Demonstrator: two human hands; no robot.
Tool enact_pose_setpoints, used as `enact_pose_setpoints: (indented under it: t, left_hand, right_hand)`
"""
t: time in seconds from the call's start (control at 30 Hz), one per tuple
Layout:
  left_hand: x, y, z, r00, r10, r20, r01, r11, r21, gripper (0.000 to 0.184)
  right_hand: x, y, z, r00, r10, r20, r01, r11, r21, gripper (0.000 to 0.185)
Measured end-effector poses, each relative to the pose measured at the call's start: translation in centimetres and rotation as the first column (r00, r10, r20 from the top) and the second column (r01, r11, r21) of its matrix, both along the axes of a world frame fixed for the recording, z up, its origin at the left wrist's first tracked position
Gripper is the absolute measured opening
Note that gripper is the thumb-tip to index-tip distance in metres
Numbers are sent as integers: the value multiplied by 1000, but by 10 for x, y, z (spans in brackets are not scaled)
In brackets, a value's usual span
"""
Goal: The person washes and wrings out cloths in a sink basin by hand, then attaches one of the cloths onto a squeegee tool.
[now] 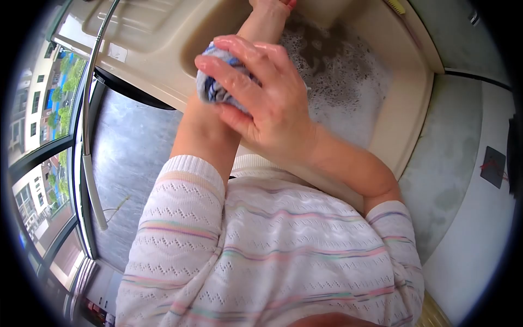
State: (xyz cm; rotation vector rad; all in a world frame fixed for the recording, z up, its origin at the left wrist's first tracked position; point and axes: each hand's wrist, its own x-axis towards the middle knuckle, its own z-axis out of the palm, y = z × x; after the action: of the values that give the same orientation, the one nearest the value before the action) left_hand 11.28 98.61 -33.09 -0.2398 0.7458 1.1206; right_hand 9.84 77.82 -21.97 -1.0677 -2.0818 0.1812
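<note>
My right hand point(272, 92) is wrapped over a bunched blue-and-white cloth point(218, 90). It presses the cloth against my left forearm, and the fingers look wet. Whether the cloth goes around the arm or only lies on it, I cannot tell. Reaching up over the basin point(406, 109), my left arm ends in my left hand point(272, 4), which is mostly cut off by the top edge of the view. Its fingers are largely hidden. Cloudy, foamy water point(348, 82) with a dark patch lies in the basin below.
A ribbed washboard surface point(141, 24) adjoins the basin at the upper left. A yellow brush point(395, 6) rests on the far right rim. A metal rail point(90, 109) and windows point(35, 120) stand at left, above a grey floor point(131, 158). A wall borders the right side.
</note>
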Motion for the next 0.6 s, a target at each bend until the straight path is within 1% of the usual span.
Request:
enact_pose_setpoints:
  t: [0.07,0.1,0.13,0.17,0.2,0.3,0.4,0.43,0.5,0.57,0.6]
  left_hand:
    - [3,6,-24,999,-33,-36,34,999,23,44]
    - [2,5,-20,997,-49,-54,51,998,36,46]
    - [4,-8,-23,995,60,83,-79,965,250,48]
    - [1,-20,-18,988,71,138,-112,941,319,48]
    - [5,-15,-14,988,34,148,-80,947,312,48]
    - [4,-24,3,979,-74,191,-6,921,389,47]
    - [8,-24,22,949,-209,237,73,875,479,47]
    - [9,-24,28,933,-261,249,101,852,514,47]
    - [13,-26,39,897,-356,260,149,800,581,47]
    - [19,-32,49,854,-454,254,203,740,641,47]
    - [24,-36,53,828,-503,248,228,706,670,47]
  right_hand:
    - [9,27,-14,996,-47,77,43,998,54,49]
    - [15,42,-20,991,-72,114,63,994,84,49]
    - [20,54,-21,976,-127,179,98,982,158,39]
    - [22,62,-10,979,-159,125,149,985,88,38]
    - [25,71,0,979,-190,71,189,982,19,37]
    - [41,98,-9,958,-256,-129,239,962,-133,32]
    - [55,116,-18,911,-286,-296,242,954,-176,30]
    - [61,121,-20,882,-287,-373,207,949,-240,28]
    - [78,132,-22,804,-300,-514,122,928,-351,26]
    - [100,141,-24,570,-365,-736,-41,882,-469,23]
    - [114,145,-25,430,-407,-806,-126,857,-500,22]
